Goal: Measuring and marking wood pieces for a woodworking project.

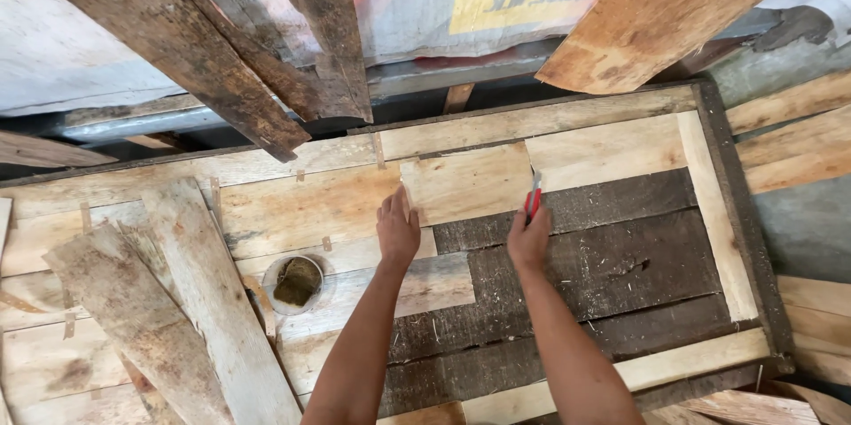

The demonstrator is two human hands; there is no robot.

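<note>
Two hands at work: left hand (398, 230) lies flat, fingers extended, on one pale board (467, 182) within the wooden frame (740, 212); right hand (529, 237) is closed around one red-handled marker (534, 198) at that board's right edge.

A large wooden frame (746, 212) lies flat, floored with pale and dark boards. Weathered planks (222, 53) lean over its far edge, against a white tarp (62, 53) with a yellow patch. Loose planks (168, 301) lie on its left part, beside a round container (296, 283). Right of the frame, more boards (798, 137) lie stacked. Soft daylight.
</note>
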